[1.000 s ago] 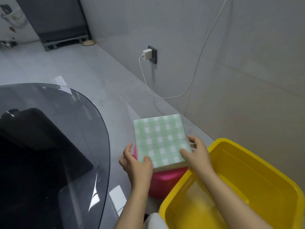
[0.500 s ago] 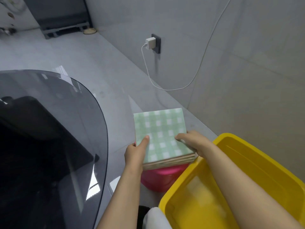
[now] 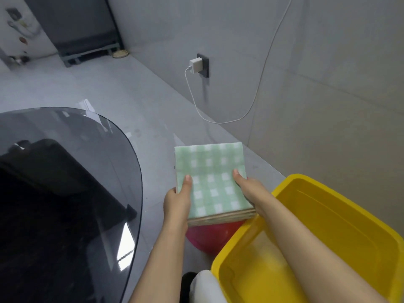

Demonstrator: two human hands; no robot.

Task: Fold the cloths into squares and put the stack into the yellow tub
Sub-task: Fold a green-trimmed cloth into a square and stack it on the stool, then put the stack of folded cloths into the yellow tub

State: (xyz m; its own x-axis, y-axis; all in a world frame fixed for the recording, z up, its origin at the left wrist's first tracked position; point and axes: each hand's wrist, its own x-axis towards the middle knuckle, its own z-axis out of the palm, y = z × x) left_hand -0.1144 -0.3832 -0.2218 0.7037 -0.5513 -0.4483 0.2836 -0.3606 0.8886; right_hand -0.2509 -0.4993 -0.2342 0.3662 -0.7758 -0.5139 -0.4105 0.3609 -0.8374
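A square stack of folded cloths (image 3: 211, 171), green-and-white check on top, sits over a pink container (image 3: 209, 239). My left hand (image 3: 178, 201) grips the stack's near left corner, thumb on top. My right hand (image 3: 249, 190) grips the near right edge, thumb on top too. The yellow tub (image 3: 341, 217) stands just to the right of the stack, holding nothing that I can see, and my right forearm crosses over it.
A dark rounded glass tabletop (image 3: 65, 171) fills the left side. A white charger (image 3: 195, 64) is plugged into a wall socket, its cable (image 3: 218, 121) looping down the grey wall. Grey floor stretches ahead; a dark cabinet (image 3: 72, 25) stands at the far end.
Both hands moved from the sides of the stack to a firm hold on it with thumbs on top. The stack is lifted slightly toward me.
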